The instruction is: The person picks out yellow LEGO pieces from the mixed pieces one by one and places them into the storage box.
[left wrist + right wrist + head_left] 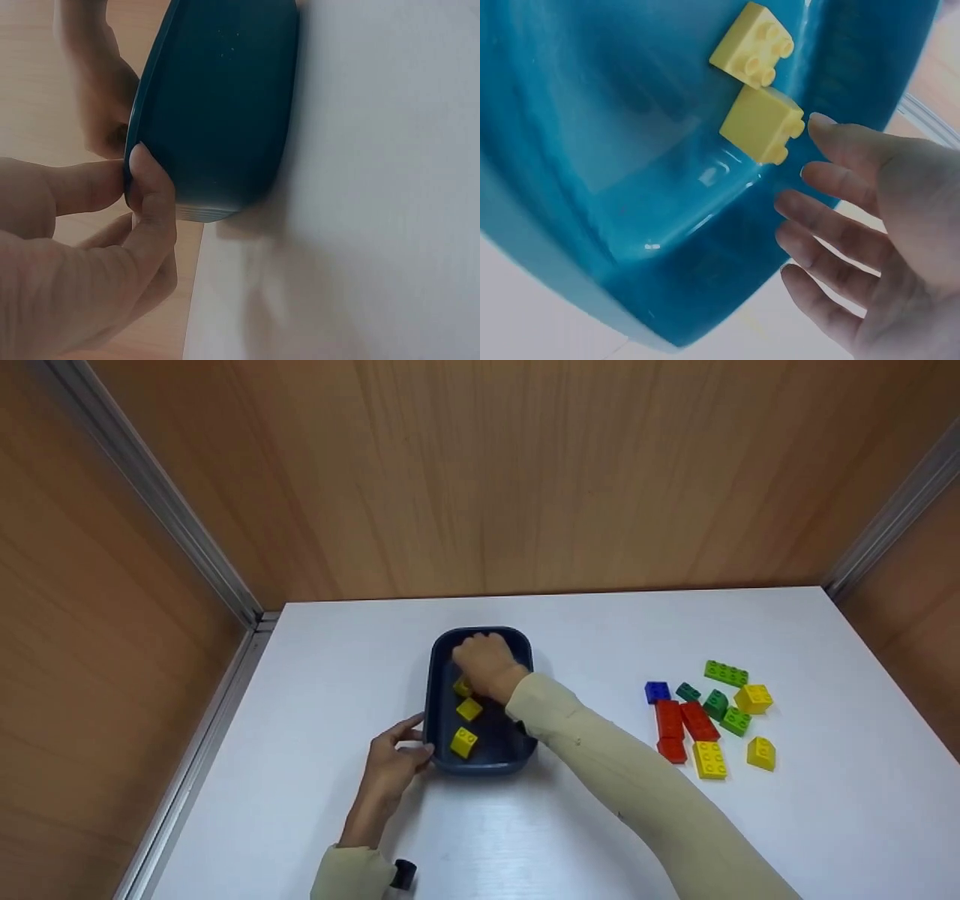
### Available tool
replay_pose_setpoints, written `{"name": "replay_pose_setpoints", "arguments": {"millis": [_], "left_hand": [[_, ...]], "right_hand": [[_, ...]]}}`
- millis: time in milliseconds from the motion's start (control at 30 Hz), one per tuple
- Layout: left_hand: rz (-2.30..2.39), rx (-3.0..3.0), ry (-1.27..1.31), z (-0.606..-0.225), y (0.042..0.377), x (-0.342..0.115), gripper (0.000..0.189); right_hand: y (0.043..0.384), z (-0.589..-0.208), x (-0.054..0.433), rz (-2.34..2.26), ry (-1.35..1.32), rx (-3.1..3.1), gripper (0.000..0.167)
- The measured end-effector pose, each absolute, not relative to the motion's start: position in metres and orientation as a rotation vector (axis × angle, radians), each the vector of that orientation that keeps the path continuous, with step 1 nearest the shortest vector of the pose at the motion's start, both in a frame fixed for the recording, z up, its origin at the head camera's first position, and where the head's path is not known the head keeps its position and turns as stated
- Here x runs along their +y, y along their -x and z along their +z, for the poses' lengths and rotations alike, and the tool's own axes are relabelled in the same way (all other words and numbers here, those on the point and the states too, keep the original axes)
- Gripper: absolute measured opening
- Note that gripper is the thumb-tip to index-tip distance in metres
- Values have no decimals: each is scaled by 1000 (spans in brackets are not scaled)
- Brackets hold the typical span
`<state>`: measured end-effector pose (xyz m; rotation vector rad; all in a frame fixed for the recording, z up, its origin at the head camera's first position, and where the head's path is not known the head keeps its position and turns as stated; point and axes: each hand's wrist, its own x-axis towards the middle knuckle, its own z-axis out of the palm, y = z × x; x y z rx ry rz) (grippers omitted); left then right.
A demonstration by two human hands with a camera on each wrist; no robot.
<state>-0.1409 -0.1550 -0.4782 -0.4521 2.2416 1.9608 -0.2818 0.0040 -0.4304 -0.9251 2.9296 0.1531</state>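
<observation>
My left hand (396, 761) pinches the left rim of a dark blue plastic tray (484, 769) between thumb and fingers. The left wrist view shows this grip from outside the tray wall (217, 97). My right hand (489, 664) reaches over the far part of the tray. In the right wrist view its fingers (829, 221) are spread and loosely bent, holding nothing, with the thumb tip close to a yellow toy brick (761, 125). Another yellow brick (751, 45) touches that one. From the head, three yellow bricks (464, 742) show along the tray's left side.
Loose building bricks lie on the white table (600, 825) to the right: red bricks (669, 720), a blue brick (657, 692), green bricks (726, 673) and yellow bricks (709, 760). Wooden panels (480, 480) stand behind and at both sides.
</observation>
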Motion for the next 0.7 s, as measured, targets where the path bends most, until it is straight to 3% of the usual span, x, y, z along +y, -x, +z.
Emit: {"name": "replay_pose_setpoints", "arguments": {"millis": [700], "left_hand": [[1968, 2250, 477, -479, 142, -158, 56]], "right_hand": [[291, -416, 63, -179, 938, 3050, 22]]}}
